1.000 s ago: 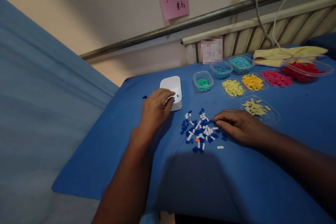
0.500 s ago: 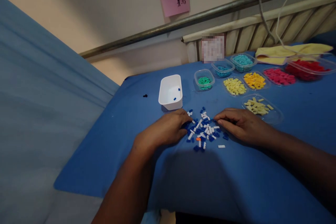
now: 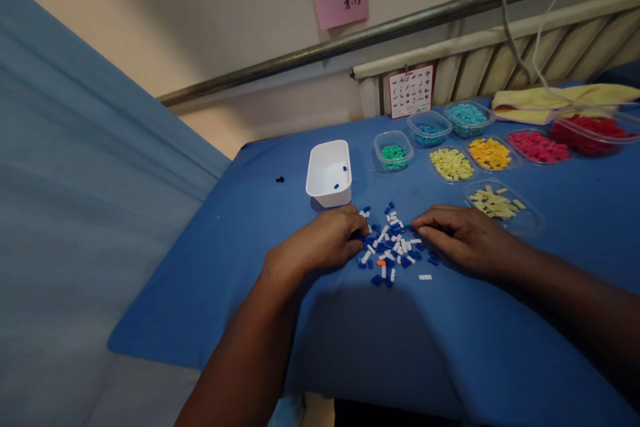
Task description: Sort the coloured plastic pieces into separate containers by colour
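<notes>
A loose pile of small blue and white toy bricks (image 3: 399, 246) lies on the blue-covered table, with one orange brick (image 3: 381, 263) among them. My left hand (image 3: 333, 238) rests at the pile's left edge, fingers bent and thumb a little apart from the forefinger, over blue bricks. At the right edge, my right hand (image 3: 457, 233) has thumb and forefinger pinched together. A bit of blue shows at its fingertips, seemingly a small brick. Behind my left hand stands a white plastic box (image 3: 325, 200) holding two small blue bricks.
Clear tubs of green (image 3: 393, 153), blue (image 3: 430, 133) and turquoise pieces (image 3: 467, 113) stand behind. Trays of yellow (image 3: 451, 164), orange-yellow (image 3: 490, 153), pink (image 3: 537, 145) and pale yellow pieces (image 3: 497, 202) sit rightward, near a red-filled tub (image 3: 593, 133). A yellow cloth (image 3: 545, 105) lies behind.
My left hand has come from the white box down to the pile's left edge, and its fingers have bent over the bricks. My right hand stays at the right edge, still pinching.
</notes>
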### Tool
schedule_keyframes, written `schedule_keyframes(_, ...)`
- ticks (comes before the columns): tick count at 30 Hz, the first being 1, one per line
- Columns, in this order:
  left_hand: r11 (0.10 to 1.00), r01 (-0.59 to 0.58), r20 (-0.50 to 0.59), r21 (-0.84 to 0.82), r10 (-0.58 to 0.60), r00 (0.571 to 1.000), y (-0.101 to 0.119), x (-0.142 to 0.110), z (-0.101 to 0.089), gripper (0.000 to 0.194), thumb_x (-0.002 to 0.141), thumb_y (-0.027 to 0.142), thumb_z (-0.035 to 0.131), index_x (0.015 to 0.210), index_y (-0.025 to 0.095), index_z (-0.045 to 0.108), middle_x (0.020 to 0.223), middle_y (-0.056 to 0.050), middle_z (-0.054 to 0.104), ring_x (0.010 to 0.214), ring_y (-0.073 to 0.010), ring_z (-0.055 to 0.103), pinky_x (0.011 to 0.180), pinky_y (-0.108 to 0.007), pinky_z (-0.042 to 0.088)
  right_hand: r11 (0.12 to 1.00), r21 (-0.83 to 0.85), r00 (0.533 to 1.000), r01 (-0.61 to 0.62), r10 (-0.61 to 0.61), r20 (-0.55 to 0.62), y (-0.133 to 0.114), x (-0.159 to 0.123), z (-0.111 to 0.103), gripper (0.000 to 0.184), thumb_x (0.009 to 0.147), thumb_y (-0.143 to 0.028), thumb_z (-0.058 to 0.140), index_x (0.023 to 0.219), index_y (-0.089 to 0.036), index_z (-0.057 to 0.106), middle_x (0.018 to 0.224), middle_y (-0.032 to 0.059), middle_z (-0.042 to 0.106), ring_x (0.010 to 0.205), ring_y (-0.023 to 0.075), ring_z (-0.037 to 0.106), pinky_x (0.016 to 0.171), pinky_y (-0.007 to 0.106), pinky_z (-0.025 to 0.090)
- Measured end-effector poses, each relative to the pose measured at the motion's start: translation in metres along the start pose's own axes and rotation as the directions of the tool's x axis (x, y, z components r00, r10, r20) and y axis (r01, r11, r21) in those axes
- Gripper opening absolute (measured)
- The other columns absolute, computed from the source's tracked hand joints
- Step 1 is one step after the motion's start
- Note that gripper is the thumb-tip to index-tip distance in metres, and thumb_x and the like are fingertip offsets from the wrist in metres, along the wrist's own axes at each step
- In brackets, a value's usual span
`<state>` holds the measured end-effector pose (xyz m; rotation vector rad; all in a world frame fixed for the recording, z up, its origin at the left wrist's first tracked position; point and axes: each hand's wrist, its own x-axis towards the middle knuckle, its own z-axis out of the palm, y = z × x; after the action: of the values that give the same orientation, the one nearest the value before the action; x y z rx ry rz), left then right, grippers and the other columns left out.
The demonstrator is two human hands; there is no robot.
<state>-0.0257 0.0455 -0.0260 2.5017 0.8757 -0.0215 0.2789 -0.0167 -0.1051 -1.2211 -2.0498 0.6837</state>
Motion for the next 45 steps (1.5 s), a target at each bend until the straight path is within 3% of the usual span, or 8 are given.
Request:
schedule_keyframes(19,0.995,0.088,0.045,-0.038,-0.086,0.995,0.007,0.002,-0.002,0.01,0.086,0.015,0.066,0.094,0.021,0.068,0.091,-0.002,0.069,0.076,-0.0171,0.06,0.066,-0.031,0.041,1.0,-0.02,1.0,0.001,0.0,0.004,0.003,-0.003,0.001,0.024,0.107,-0.038,0.06,0.115,-0.03,0.081,0.109,0.0039,0.084,0.096,0.0251,0.079,0.084,0.041,0.063)
schedule_keyframes(24,0.996,0.06,-0.185,-0.072,-0.073,0.98,0.008,-0.005,-0.013,0.014,0.09,0.016,0.067,0.103,0.021,0.07,0.098,-0.002,0.071,0.082,-0.0162,0.062,0.073,-0.03,0.047,1.0,-0.018,1.0,-0.002,0.002,-0.002,0.006,-0.004,0.004,0.024,0.108,-0.039,0.059,0.114,-0.029,0.081,0.11,0.0045,0.083,0.096,0.0251,0.079,0.083,0.04,0.062)
schedule_keyframes(26,0.996,0.06,-0.403,-0.067,-0.082,0.911,0.003,-0.005,-0.02,0.012,0.093,0.018,0.069,0.105,0.021,0.071,0.102,-0.003,0.071,0.086,-0.0162,0.064,0.079,-0.031,0.05,1.0,-0.016,1.0,-0.007,0.007,0.006,0.005,-0.003,0.004,0.024,0.107,-0.038,0.059,0.113,-0.029,0.081,0.109,0.0043,0.083,0.095,0.0248,0.078,0.081,0.04,0.062)
schedule_keyframes(30,0.983,0.18,-0.761,0.018,-0.103,0.641,-0.019,0.004,-0.027,0.008,0.099,0.021,0.07,0.107,0.021,0.069,0.108,-0.006,0.07,0.095,-0.0184,0.066,0.089,-0.035,0.053,1.0,-0.002,1.0,-0.019,0.019,0.017,0.003,-0.001,0.002,0.024,0.107,-0.037,0.059,0.113,-0.029,0.081,0.107,0.0038,0.083,0.094,0.0244,0.079,0.082,0.04,0.062)
schedule_keyframes(32,0.965,0.249,-0.786,0.076,-0.096,0.611,-0.029,0.01,-0.023,0.012,0.102,0.022,0.069,0.115,0.021,0.068,0.119,-0.009,0.07,0.101,-0.0199,0.067,0.092,-0.036,0.054,1.0,-0.01,1.0,-0.016,0.016,0.024,0.003,-0.002,0.002,0.024,0.107,-0.038,0.059,0.113,-0.029,0.08,0.108,0.0041,0.083,0.094,0.0245,0.078,0.082,0.041,0.062)
schedule_keyframes(38,0.937,0.281,-0.742,0.209,-0.036,0.67,-0.023,0.012,-0.003,0.023,0.113,0.03,0.055,0.126,0.019,0.071,0.131,-0.013,0.071,0.118,-0.0248,0.068,0.096,-0.037,0.054,0.999,-0.036,1.0,-0.012,0.013,0.027,0.013,-0.007,0.005,0.028,0.109,-0.045,0.058,0.117,-0.029,0.081,0.112,0.0059,0.083,0.098,0.0267,0.079,0.084,0.044,0.063)
schedule_keyframes(42,0.981,0.03,-0.447,0.193,0.061,0.892,0.0,0.006,0.0,0.023,0.113,0.029,0.053,0.117,0.019,0.073,0.114,-0.009,0.075,0.104,-0.0209,0.07,0.09,-0.033,0.053,0.999,-0.038,0.998,-0.029,0.031,0.046,0.013,-0.009,0.006,0.031,0.11,-0.049,0.057,0.118,-0.031,0.081,0.113,0.0056,0.083,0.098,0.0277,0.079,0.085,0.044,0.064)
schedule_keyframes(45,0.992,-0.105,-0.212,0.069,0.117,0.97,0.008,0.001,0.001,0.019,0.11,0.024,0.057,0.113,0.017,0.074,0.111,-0.008,0.076,0.101,-0.0194,0.07,0.091,-0.032,0.053,0.998,-0.042,0.998,-0.042,0.044,0.048,0.014,-0.01,0.006,0.032,0.11,-0.052,0.058,0.118,-0.032,0.081,0.114,0.005,0.083,0.101,0.0285,0.079,0.087,0.045,0.064)
